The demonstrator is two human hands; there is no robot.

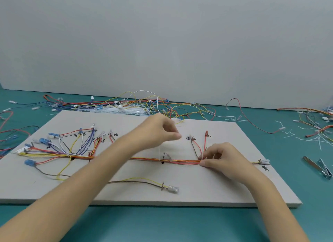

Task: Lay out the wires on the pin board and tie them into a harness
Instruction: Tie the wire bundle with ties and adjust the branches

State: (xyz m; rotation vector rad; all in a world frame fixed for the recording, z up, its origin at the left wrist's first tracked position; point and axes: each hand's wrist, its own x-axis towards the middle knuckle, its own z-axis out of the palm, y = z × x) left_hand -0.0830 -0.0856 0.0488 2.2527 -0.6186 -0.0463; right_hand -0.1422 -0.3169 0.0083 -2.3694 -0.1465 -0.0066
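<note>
the right hand (219,158) rests on the pin board (225,191) with its fingers curled, and its thumb and fingertips pinch the wire bundle (149,159) where a thin white cable tie (202,156) stands up just at the fingertips. the bundle, made of orange, yellow and red wires, runs flat across the board from this hand toward the left side, passing under the left forearm. just above the right hand's fingers a red and brown loop of wire (196,148) rises to a pin with a handwritten mark, and beside it a red wire with a red terminal (206,133) stands almost straight up.

the left hand (162,130) is raised above the board, up and to the left of the right hand, and apart from it. its thumb and forefinger are pressed together in a narrow pinch; something very thin and pale seems to be between them, but i cannot tell what it is.

far to the left of both hands the bundle opens like a fan into many branches (72,144) with blue connectors and a white connector block (21,150). below the left forearm, near the front edge of the board, a yellow and brown wire pair (140,180) ends in a clear terminal (173,189).

behind the left hand, past the far edge of the board, a heap of loose wires (126,104) lies on the green table (162,223). to the right of the right hand, off the board, lies a metal clipper (322,168), and cut white tie ends (306,139) are scattered further back.
</note>
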